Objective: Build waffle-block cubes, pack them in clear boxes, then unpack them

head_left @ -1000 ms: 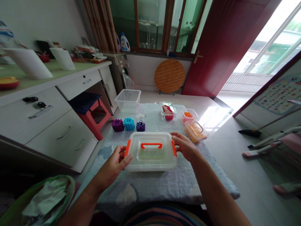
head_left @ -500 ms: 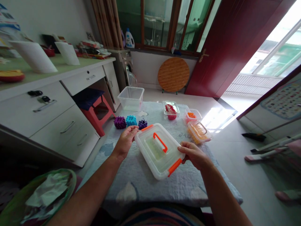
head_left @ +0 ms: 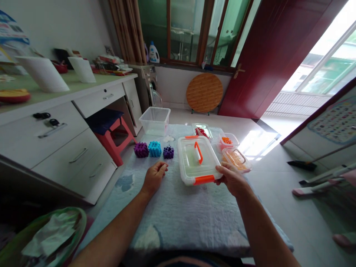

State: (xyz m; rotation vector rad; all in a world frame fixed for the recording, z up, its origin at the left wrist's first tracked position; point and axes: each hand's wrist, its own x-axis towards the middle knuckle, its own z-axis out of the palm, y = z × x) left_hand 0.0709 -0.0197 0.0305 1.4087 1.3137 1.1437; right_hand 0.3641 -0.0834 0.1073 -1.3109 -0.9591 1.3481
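We list one translucent lidded storage box [head_left: 189, 157] just left of our right fingers [head_left: 221, 170], which grip its near corner, our left fingers [head_left: 162, 169] curled closed, seemingly empty; step judged: one-handed positioning, the next move calling for a level, steady hold.

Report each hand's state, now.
Left hand: loosely closed, nothing visible in its grasp.
Right hand: closed on the near right corner of the lidded box.
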